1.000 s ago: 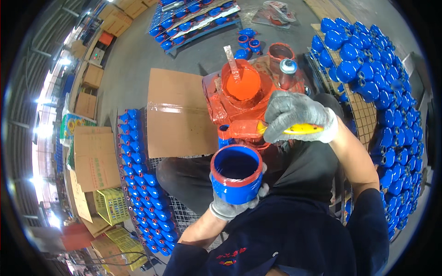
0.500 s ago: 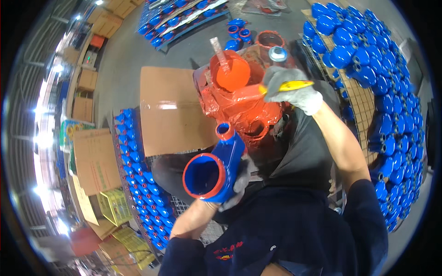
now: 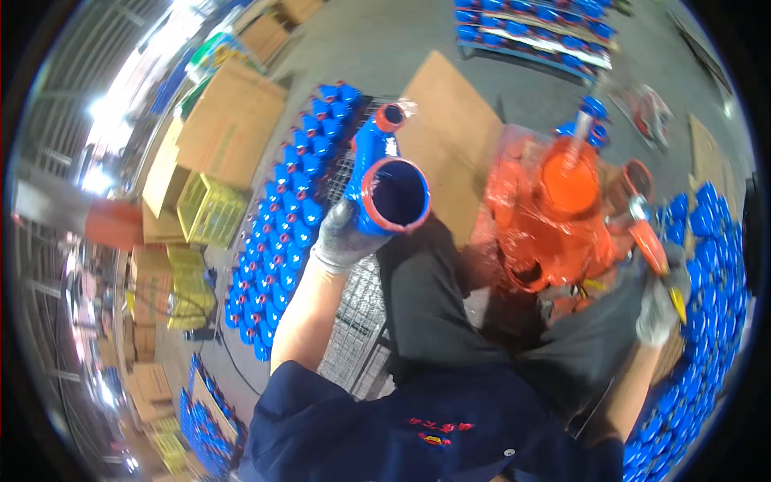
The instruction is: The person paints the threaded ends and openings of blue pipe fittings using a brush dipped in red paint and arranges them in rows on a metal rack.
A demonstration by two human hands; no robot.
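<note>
My left hand (image 3: 341, 241), in a grey glove, is closed round a blue pipe fitting (image 3: 371, 161) with orange-red rims. Its wide round mouth faces me and a smaller mouth sticks up behind. Below the fitting, rows of similar blue fittings (image 3: 297, 209) lie on a wire mesh. My right hand (image 3: 660, 301), gloved too, grips a paintbrush (image 3: 649, 247) with an orange-coated front and a yellow handle. The brush is beside a paint-smeared stand (image 3: 554, 253). On that stand sits a pot of orange paint (image 3: 567, 189) with a flat stick (image 3: 580, 132) in it.
A cardboard sheet (image 3: 450, 136) leans between the rows and the stand. More blue fittings (image 3: 711, 321) crowd the right side. A red-rimmed pot (image 3: 637, 181) stands by the paint. Beyond is a rack (image 3: 538, 36) of fittings; cartons (image 3: 229, 120) and yellow crates (image 3: 210, 213) are at left.
My view has turned left. The left hand has carried the fitting leftward, over the mesh with the rows. My right hand has drawn the brush back from over the stand to its right side.
</note>
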